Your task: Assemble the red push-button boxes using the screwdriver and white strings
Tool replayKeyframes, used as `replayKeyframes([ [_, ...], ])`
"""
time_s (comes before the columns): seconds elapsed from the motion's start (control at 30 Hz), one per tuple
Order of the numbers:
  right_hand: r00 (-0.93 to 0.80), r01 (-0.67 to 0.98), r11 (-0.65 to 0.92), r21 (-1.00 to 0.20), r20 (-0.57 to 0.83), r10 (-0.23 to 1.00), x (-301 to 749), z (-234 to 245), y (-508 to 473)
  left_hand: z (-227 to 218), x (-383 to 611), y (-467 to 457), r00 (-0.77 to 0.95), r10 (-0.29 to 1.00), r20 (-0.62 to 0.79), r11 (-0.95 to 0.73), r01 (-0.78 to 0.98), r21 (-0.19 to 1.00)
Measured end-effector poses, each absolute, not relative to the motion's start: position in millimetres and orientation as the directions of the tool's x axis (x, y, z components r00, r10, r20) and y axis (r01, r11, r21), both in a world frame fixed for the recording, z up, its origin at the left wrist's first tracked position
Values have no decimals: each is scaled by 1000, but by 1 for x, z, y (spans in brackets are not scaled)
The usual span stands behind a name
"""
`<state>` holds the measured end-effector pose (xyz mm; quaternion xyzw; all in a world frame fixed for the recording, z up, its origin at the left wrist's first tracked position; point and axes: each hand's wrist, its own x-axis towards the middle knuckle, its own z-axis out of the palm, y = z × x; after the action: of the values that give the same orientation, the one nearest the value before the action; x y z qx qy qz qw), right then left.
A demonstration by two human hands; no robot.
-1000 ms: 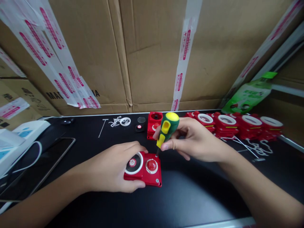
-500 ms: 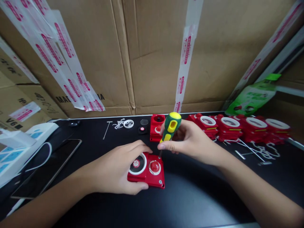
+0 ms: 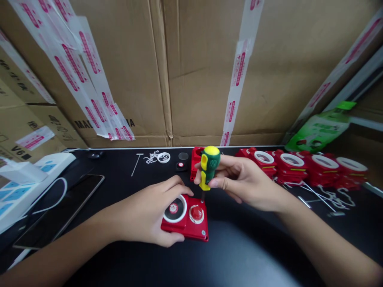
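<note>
A red plastic box (image 3: 188, 225) with a white-ringed black dial and a round red button lies flat on the black table (image 3: 245, 255). My left hand (image 3: 146, 215) wraps its left side, thumb under the front edge and fingers along the back. My right hand (image 3: 242, 181) grips a stubby green and yellow screwdriver (image 3: 209, 165), held nearly upright. Its short tip rests at the box's far right corner.
A row of similar red boxes (image 3: 299, 165) runs along the back right, with white cords and metal pins beside them. Another red box (image 3: 196, 159) stands behind the screwdriver. A phone (image 3: 60, 209) and a white power strip (image 3: 32, 175) lie left. Cardboard boxes wall the back.
The screwdriver has gone from tilted to nearly upright, tip still at the box's far right corner. The view has shifted slightly; my left hand keeps its hold.
</note>
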<state>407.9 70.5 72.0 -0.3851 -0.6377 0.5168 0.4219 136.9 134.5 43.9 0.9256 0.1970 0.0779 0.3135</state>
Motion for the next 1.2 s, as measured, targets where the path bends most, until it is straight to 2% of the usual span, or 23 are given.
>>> replayKeyframes([
  [0.13,-359,92,208,-974,162,919,406,68,70,45,138,135,916,395,64,-742,278,610],
  [0.27,-234,86,259,-962,233,944,403,60,76,48,139,135,911,407,73,-734,278,620],
  [0.47,-105,94,214,-972,205,973,406,60,82,46,139,137,878,473,70,-723,341,601],
  [0.7,-355,112,191,-975,140,924,413,71,69,42,136,141,883,468,30,-703,351,619],
  [0.77,-377,123,203,-971,143,915,411,71,68,44,137,141,881,472,29,-707,359,610],
  [1.0,-138,233,298,-926,272,952,400,66,74,49,138,141,901,431,56,-742,318,590],
  [1.2,-47,224,275,-935,271,961,404,60,80,44,137,143,901,426,81,-746,299,594],
])
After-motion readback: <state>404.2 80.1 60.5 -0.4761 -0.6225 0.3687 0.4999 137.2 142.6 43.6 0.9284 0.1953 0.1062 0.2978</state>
